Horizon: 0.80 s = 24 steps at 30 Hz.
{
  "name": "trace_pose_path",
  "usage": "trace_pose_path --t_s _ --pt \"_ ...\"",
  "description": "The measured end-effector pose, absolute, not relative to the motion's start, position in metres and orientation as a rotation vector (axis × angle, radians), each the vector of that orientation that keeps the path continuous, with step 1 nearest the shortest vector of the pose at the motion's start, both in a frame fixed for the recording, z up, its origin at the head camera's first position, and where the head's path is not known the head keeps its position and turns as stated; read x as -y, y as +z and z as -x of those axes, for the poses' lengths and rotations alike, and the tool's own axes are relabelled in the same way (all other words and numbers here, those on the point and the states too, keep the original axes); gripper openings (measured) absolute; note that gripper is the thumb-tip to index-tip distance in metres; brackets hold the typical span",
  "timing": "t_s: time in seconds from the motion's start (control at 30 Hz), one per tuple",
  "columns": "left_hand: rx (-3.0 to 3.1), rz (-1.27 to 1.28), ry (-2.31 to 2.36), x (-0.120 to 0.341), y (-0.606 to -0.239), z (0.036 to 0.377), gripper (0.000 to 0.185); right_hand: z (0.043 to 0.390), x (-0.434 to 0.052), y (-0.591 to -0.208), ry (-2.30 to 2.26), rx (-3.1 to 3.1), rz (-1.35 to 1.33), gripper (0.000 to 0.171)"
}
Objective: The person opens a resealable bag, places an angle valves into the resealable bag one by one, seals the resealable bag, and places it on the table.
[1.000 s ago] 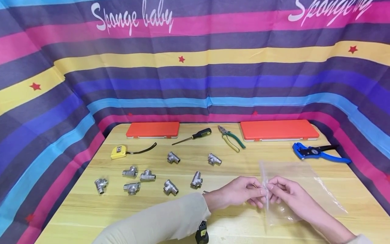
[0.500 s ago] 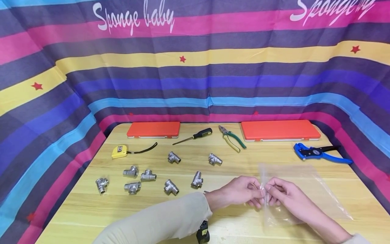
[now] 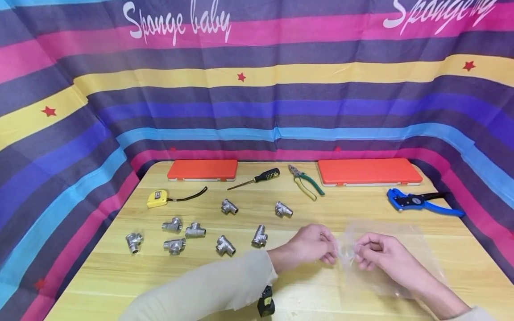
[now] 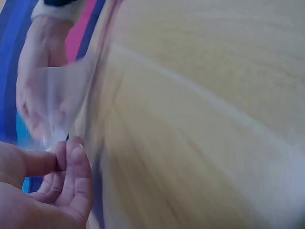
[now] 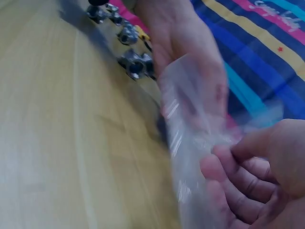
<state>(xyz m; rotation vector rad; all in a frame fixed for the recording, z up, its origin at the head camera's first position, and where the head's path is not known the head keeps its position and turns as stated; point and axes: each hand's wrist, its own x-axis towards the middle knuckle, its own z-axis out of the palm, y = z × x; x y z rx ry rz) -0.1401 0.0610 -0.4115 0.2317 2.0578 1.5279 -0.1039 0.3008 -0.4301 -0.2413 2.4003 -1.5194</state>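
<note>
A clear plastic bag [image 3: 423,256] hangs between both hands above the right part of the table. My left hand [image 3: 313,245] pinches one side of its mouth between thumb and fingers. On the other side, my right hand [image 3: 383,256] pinches the film with thumb and forefinger. The mouth stands parted between the fingertips. In the right wrist view the wrinkled bag [image 5: 183,148] partly veils the left hand. Nothing shows inside the bag. Left of the hands lie several metal tee pipe fittings, the closest being one fitting [image 3: 259,236] beside the left wrist.
Along the back lie a small orange case [image 3: 202,169], a screwdriver [image 3: 257,177], pliers [image 3: 305,180] and a larger orange case [image 3: 368,171]. Blue wire strippers [image 3: 421,201] lie at right, a yellow tape measure [image 3: 157,199] at left. A striped cloth [image 3: 257,107] surrounds the table.
My hands have drawn apart, the left one moving leftward and slightly up. The edges of the bag's mouth, pressed together before, now stand apart. The tools and fittings lie as before.
</note>
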Motion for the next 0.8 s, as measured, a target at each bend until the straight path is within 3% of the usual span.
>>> trace_pose_path --t_s 0.13,0.23,0.37,0.47,0.53,0.8 --pt "-2.046 -0.226 1.493 -0.049 -0.41 0.143 0.01 0.102 -0.308 -0.424 -1.486 -2.422 0.201 0.019" --pt "-2.137 -0.378 1.321 -0.047 -0.409 0.143 0.019 0.099 -0.304 -0.422 -1.472 -2.466 0.229 0.018" --pt "-2.293 -0.62 1.111 -0.053 -0.408 0.141 0.014 0.097 -0.289 -0.421 -1.433 -2.615 0.345 0.023" --pt "-2.327 -0.686 1.087 -0.057 -0.407 0.14 0.021 0.095 -0.28 -0.418 -1.34 -2.768 0.397 0.013" --pt "-2.323 -0.674 1.095 -0.059 -0.407 0.139 0.027 0.095 -0.276 -0.416 -1.261 -2.865 0.372 0.003" --pt "-2.228 -0.421 1.23 -0.053 -0.406 0.139 0.031 0.093 -0.286 -0.401 -1.089 -2.96 0.226 0.011"
